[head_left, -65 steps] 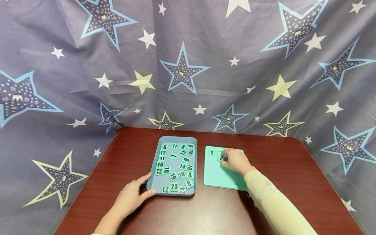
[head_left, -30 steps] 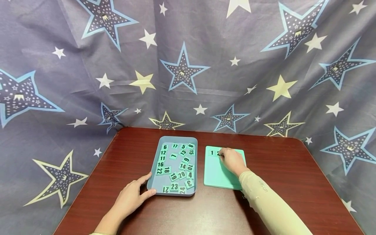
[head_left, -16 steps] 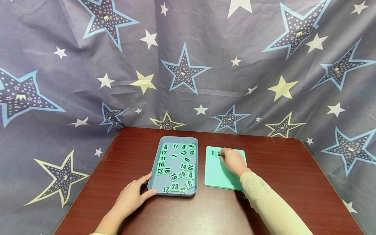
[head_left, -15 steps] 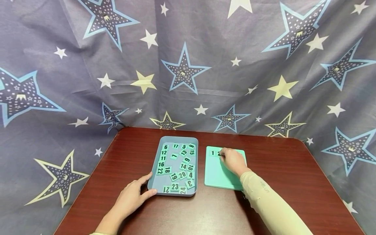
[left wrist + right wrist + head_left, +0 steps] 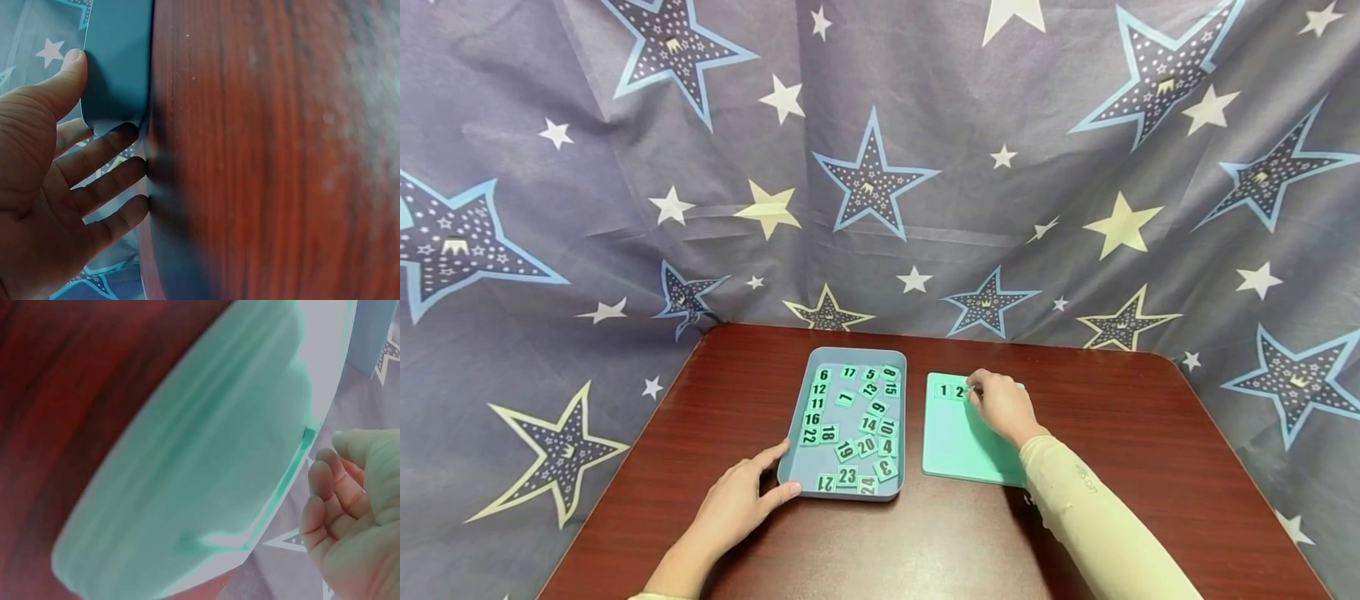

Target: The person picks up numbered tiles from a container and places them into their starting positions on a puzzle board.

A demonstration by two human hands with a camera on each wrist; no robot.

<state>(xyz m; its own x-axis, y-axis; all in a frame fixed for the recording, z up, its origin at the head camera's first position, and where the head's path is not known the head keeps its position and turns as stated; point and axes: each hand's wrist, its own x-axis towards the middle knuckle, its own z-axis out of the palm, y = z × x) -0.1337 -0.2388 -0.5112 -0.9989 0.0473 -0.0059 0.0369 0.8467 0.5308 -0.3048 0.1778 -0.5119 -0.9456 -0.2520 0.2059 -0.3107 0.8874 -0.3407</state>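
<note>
My left hand (image 5: 733, 502) rests against the near left corner of the blue-grey tray (image 5: 789, 467), thumb on the near side and index finger on the left side. In the left wrist view the thumb touches the tray's (image 5: 117, 62) rim and the other fingers are spread. Several green number tiles lie in the tray, such as tile 23 (image 5: 847, 476). My right hand (image 5: 1003, 408) is over the upper right of the green board (image 5: 955, 450), its fingertips near tile 2 (image 5: 959, 392). Tile 1 (image 5: 943, 390) sits left of it. The right wrist view shows nothing between thumb and fingers.
Tray and board stand side by side on a dark red wooden table (image 5: 760, 358), with a narrow strip of table between them. A grey curtain (image 5: 925, 108) with stars hangs behind the table and around its sides.
Tile 2 went from tilted in my right fingers to straight beside tile 1. The right hand has since let go and shifted slightly right. My left hand stays at the tray.
</note>
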